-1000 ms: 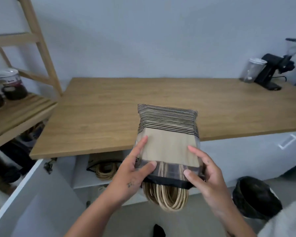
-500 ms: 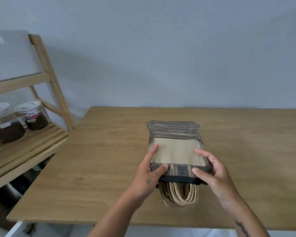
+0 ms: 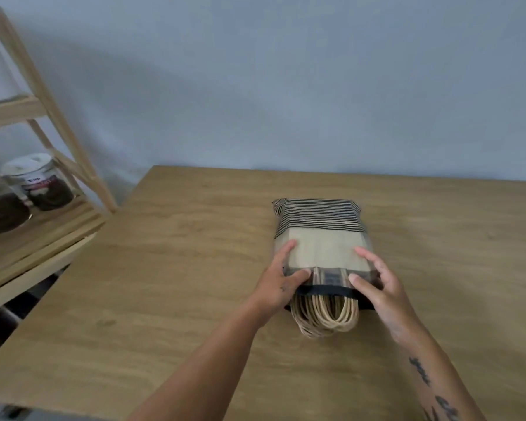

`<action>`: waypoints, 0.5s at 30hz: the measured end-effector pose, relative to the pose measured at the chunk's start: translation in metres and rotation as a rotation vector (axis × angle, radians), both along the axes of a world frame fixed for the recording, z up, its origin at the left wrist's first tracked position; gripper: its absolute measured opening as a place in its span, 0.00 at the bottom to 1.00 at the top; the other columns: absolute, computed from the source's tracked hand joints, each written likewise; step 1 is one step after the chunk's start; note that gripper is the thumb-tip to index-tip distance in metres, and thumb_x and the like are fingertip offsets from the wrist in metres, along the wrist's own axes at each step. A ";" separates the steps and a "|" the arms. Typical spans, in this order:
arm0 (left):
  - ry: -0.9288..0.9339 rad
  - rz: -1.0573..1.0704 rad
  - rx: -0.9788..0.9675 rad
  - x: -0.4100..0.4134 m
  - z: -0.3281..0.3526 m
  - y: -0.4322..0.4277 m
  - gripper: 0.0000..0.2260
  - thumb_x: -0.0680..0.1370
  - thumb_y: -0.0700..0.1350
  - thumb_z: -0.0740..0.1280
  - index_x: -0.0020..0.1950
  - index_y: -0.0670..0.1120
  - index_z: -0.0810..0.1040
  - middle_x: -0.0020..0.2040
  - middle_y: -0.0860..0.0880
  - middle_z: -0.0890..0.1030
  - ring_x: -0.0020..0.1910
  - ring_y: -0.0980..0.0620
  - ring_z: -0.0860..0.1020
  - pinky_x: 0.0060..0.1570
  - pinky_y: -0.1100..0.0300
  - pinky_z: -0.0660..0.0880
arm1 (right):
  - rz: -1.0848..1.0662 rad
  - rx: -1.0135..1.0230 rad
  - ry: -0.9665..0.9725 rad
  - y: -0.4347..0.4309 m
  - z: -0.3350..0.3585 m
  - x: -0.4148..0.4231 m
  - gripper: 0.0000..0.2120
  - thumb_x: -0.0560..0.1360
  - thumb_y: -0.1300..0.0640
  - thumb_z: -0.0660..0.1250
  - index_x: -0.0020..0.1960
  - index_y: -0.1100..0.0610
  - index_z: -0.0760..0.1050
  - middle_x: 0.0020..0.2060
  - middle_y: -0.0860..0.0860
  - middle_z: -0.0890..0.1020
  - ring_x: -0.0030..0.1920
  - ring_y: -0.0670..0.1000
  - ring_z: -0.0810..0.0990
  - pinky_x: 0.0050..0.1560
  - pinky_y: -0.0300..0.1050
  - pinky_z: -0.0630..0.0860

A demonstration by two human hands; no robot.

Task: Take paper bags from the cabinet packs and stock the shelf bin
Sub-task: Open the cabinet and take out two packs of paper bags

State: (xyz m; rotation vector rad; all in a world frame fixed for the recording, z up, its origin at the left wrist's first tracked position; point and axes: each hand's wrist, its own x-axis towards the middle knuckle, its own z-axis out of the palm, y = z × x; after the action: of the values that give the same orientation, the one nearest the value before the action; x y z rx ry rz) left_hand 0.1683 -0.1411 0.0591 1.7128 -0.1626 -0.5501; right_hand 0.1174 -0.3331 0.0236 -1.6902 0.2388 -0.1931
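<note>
A pack of brown paper bags (image 3: 322,238) in clear plastic wrap lies flat on the wooden countertop (image 3: 170,287), its folded striped end toward the wall. A bundle of tan twisted handles (image 3: 325,317) sticks out of the pack's open near end, past a black band. My left hand (image 3: 281,284) grips the pack's near left corner, thumb on top. My right hand (image 3: 377,284) grips the near right corner in the same way. The cabinet and the shelf bin are out of view.
A wooden ladder shelf (image 3: 43,232) stands at the left against the wall, holding jars (image 3: 40,183) with dark contents. A plain grey wall rises behind the countertop. Bare wood surrounds the pack on every side.
The pack has been lifted from below the counter edge and laid onto the countertop, both hands still on its near end. The view has shifted left and up, away from the open cabinet.
</note>
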 end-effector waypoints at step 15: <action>-0.248 -0.095 0.202 -0.049 0.008 0.092 0.31 0.78 0.48 0.64 0.77 0.52 0.52 0.76 0.46 0.61 0.75 0.51 0.59 0.60 0.69 0.58 | -0.268 -0.430 -0.029 0.074 0.025 -0.078 0.27 0.75 0.55 0.66 0.71 0.52 0.63 0.69 0.53 0.66 0.72 0.51 0.62 0.70 0.46 0.60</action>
State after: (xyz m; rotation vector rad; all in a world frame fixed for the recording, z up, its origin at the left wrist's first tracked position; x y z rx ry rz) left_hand 0.1195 -0.0489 0.0672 1.9763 -0.3777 -0.4329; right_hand 0.0398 -0.2588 0.0483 -2.0762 0.4248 -0.4964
